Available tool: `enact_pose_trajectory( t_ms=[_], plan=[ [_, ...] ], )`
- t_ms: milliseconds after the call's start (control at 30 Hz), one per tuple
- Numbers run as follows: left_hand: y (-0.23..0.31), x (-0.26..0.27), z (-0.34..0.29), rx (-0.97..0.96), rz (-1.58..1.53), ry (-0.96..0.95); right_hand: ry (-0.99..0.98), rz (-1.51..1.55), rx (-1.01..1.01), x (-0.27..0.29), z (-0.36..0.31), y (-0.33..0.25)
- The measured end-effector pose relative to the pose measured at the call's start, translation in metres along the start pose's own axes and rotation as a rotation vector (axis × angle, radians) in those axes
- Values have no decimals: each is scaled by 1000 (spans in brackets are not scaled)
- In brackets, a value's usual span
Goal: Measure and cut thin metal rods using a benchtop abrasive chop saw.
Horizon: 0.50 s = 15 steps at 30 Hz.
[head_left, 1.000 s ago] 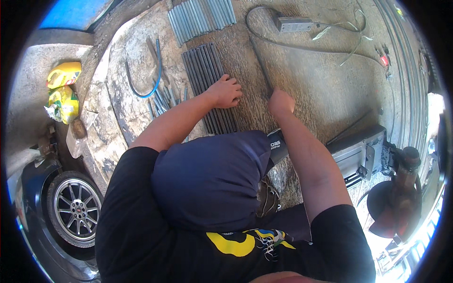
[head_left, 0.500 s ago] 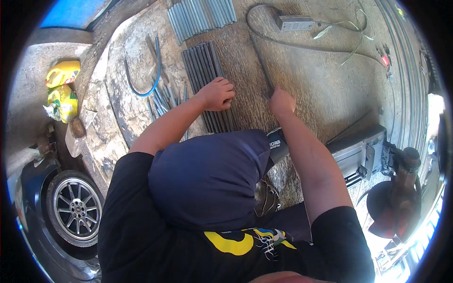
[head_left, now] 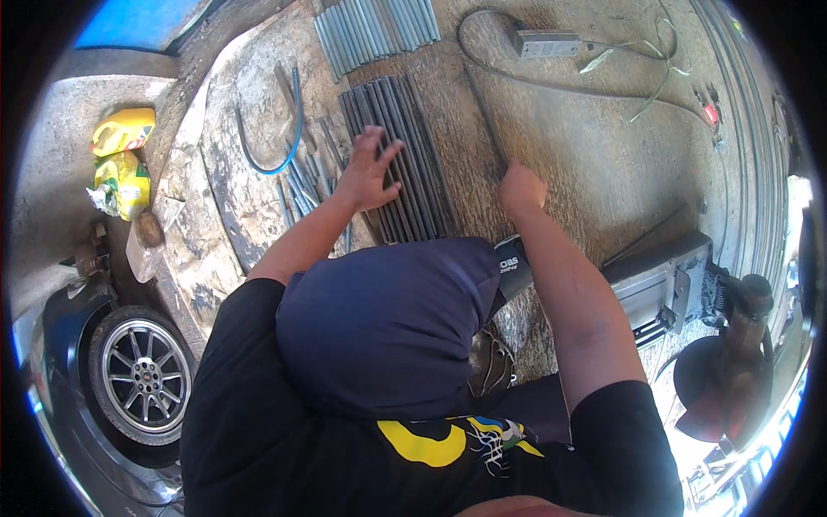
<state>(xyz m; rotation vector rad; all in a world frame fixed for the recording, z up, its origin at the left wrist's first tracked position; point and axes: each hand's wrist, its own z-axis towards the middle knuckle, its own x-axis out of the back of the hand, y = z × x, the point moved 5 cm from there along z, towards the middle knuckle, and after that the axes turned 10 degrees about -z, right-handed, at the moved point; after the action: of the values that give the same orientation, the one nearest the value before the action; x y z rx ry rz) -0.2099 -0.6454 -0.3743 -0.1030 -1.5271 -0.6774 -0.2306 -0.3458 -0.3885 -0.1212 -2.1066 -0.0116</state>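
A row of dark metal rods [head_left: 420,159] lies side by side on the worn, weathered board [head_left: 568,129]. My left hand [head_left: 367,177] is over the left side of this row with its fingers spread, and nothing shows in its grasp. Whether the fingertips touch the rods I cannot tell. To the right, my right hand [head_left: 523,189] is closed around the near end of a single dark rod [head_left: 488,121], which points away from me. Beyond the row lies a second group of lighter, shinier rods [head_left: 379,36].
Left of my left hand are loose short rods [head_left: 300,191] and a bent blue tube [head_left: 296,129]. A grey power strip [head_left: 549,43] with its cable lies at the far right. A cut-off machine [head_left: 668,289] stands near right, a car wheel [head_left: 145,376] near left. Yellow packages [head_left: 122,177] rest at left.
My left hand has shifted left on the row and opened its fingers. A rod at the row's right side now lies slightly apart and angled. My right hand keeps hold of its rod.
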Motion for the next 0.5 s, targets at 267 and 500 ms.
enact_pose_trajectory(
  t_ms=[267, 500],
  plan=[
    [-10, -23, -17, 381, -69, 116, -18, -28, -4, 2, -2, -3],
    [-45, 12, -24, 1015, -75, 187, 202, -6, 131, 13, -12, -28]
  ],
)
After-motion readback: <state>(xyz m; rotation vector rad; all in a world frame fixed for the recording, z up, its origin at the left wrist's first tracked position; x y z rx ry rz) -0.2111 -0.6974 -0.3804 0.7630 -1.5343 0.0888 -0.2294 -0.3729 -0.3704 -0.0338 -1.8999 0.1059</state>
